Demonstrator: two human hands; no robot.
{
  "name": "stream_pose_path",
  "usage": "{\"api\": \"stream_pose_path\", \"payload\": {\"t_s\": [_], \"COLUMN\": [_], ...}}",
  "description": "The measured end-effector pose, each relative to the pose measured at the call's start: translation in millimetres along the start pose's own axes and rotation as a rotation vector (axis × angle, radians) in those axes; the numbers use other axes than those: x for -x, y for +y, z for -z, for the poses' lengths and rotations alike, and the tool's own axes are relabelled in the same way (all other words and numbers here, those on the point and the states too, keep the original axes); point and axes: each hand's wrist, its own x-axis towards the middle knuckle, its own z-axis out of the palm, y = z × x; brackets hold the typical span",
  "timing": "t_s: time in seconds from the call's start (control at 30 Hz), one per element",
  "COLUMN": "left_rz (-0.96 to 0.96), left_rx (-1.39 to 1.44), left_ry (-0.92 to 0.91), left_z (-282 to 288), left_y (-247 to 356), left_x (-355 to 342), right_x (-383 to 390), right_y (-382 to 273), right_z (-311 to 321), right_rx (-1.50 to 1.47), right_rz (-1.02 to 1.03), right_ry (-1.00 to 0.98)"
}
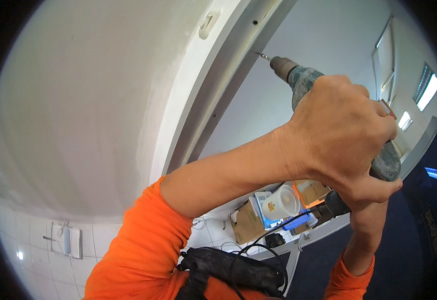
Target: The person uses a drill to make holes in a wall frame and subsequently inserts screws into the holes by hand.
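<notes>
Along the pale frame [188, 90], between an upper dark hole [255, 22] and a lower dark hole [214, 116], see the slim bit [264, 56] of the green-grey drill [303, 80] aimed at the frame's inner edge. Too small at the tip to tell touching from just apart. Over the drill's body, find the left hand [336, 130] with its grip closed round it, at the end of a forearm reaching across from the left. Behind and below, make out only a little of the right hand [371, 195], near the handle; unable to tell the state of that grip. From the handle's foot, trace the black cable [278, 225] down past the white bucket [281, 202] and the cardboard box [248, 222] to the black bag [233, 270] at the waist.

For good work here, by judgement: square the bit to the frame's face, to avoid skating off so narrow a strip. Sight along the chuck [282, 67] as well as across it. Press from the rear, in line with the bit, and steer with the forward hand. Start slow; add speed only after a firm bite. Ease off before any breakthrough. Give the cable slack, well apart from bit and orange sleeve [138, 240].
</notes>
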Motion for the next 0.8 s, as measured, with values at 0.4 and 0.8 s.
{"api": "stream_pose_path", "payload": {"t_s": [0.4,0.8], "left_rz": [0.015,-0.003], "left_rx": [-0.013,-0.015], "left_ry": [-0.046,0.003], "left_z": [-5,-6], "left_y": [-1,-1], "left_x": [3,3], "right_x": [-8,-4], "right_y": [9,16], "right_z": [-12,-2], "right_rx": [-0.144,-0.011], "right_rz": [-0.102,0.008], "right_ry": [0.115,0.049]}}
